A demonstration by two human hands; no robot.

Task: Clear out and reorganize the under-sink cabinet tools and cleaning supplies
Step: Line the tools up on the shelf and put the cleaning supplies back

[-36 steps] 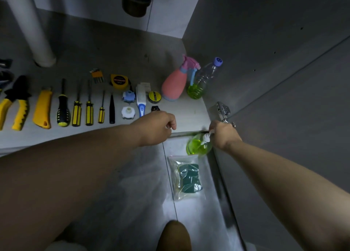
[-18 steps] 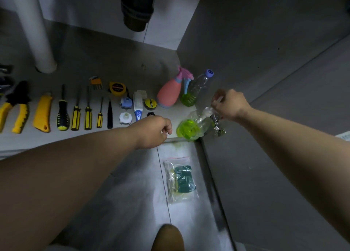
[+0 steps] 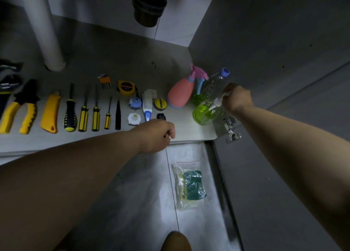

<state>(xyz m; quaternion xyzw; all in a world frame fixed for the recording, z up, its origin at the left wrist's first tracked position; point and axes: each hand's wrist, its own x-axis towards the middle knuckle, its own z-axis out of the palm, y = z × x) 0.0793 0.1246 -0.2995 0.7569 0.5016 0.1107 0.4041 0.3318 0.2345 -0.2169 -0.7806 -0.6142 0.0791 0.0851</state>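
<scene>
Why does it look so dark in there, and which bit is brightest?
Head view: the cabinet is dim and shadowy towards the back; the brightest patch is on the floor beside the plastic bag; the green bottle in the right hand glows.

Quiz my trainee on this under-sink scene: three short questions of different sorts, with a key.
1. Multiple choice: what does the right-hand grip hold?
A. the pink spray bottle
B. the green pump bottle
C. the tape measure
2. True or false: the zip bag with the sponge lies on the cabinet shelf.
3. Short answer: which bottle shows right behind the green pump bottle?

Key
1. B, held by its pump top.
2. False: it lies on the floor in front of the cabinet.
3. The clear bottle with the blue cap.
</scene>
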